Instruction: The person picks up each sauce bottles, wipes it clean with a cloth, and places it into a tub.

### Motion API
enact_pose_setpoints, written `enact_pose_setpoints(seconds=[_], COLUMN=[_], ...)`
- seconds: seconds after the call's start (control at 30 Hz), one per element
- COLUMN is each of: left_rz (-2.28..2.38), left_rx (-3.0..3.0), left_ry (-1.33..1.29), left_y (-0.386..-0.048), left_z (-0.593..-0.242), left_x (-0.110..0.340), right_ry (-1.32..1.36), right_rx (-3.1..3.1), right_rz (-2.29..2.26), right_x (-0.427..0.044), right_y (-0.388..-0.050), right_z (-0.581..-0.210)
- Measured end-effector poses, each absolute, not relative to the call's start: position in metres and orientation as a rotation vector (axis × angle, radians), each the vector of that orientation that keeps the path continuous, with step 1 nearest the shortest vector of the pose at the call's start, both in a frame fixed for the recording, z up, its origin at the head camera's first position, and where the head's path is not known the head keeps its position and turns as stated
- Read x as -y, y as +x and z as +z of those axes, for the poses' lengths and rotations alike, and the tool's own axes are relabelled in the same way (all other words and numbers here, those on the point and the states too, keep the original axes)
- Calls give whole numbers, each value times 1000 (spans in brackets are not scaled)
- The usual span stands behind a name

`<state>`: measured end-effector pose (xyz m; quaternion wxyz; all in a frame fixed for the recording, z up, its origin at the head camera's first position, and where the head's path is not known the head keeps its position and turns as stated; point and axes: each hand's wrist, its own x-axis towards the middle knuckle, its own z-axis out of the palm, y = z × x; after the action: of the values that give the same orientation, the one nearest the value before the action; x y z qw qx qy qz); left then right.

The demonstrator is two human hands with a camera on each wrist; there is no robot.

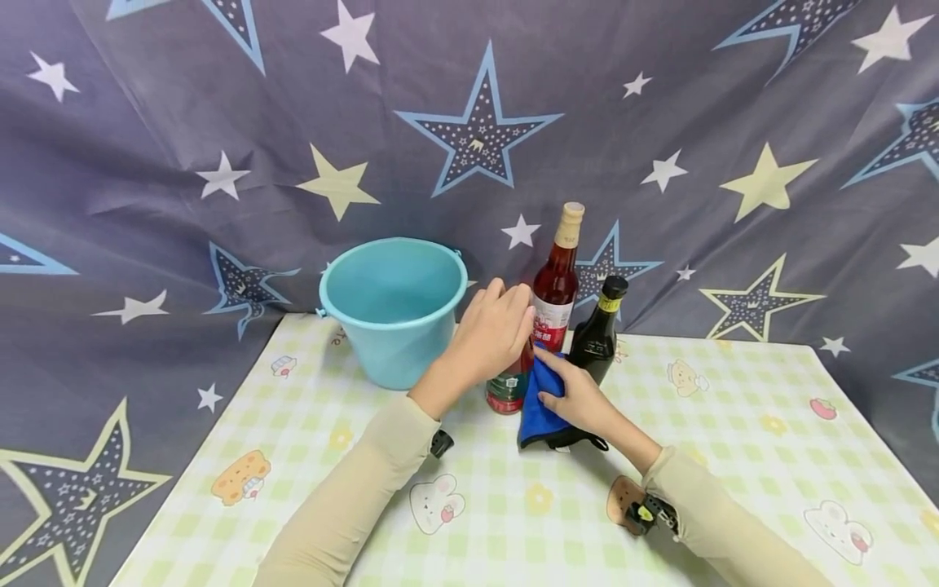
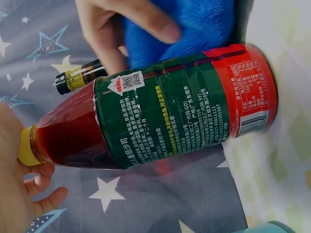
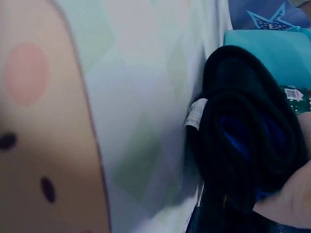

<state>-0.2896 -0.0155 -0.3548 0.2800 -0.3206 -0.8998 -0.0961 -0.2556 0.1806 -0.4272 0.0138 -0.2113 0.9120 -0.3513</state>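
The left hand (image 1: 493,333) grips the yellow cap (image 2: 28,145) of a red sauce bottle with a green and red label (image 2: 167,109), which stands upright on the table. Against that bottle's side the right hand (image 1: 575,397) holds a folded blue cloth (image 1: 541,408); in the left wrist view its fingers (image 2: 163,29) lie over the cloth. The cloth's black edge (image 3: 243,68) and white tag (image 3: 196,112) show in the right wrist view. The left hand hides the bottle's upper part in the head view.
A light blue bucket (image 1: 396,342) stands left of the bottles. Behind the hands are a tall red bottle (image 1: 556,285) with a cream cap and a dark bottle (image 1: 596,338) with a black cap. A starry curtain (image 1: 660,81) hangs behind the checked table (image 1: 734,440).
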Motion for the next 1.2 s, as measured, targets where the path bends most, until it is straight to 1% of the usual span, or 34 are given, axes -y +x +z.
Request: enact_pose_setpoints(seconds=[0.13, 0.33, 0.5, 0.63, 0.73, 1.0, 1.2], left_rz=[-268, -277, -262, -274, -284, -267, -246], left_rx=[2421, 2437, 2435, 2440, 2445, 2442, 2437], left_ry=[-855, -854, -837, -825, -826, -844, -848], left_y=[-289, -289, -290, -291, -291, -290, -289], left_z=[-356, -358, -357, -356, -355, -356, -355], left_x=[15, 14, 14, 16, 17, 16, 14], right_ry=[-657, -717, -780, -755, -730, -788, -695], right_rx=[-2841, -2802, -2822, -2845, -2851, -2784, -2599], right_rz=[-977, -1147, -1334, -1465, -1552, -1640, -1751], right_x=[-182, -198, -208, -208, -206, -192, -184], right_y=[-257, -259, -259, -260, -264, -272, -273], right_z=[-427, -414, -385, -356, -344, -342, -345])
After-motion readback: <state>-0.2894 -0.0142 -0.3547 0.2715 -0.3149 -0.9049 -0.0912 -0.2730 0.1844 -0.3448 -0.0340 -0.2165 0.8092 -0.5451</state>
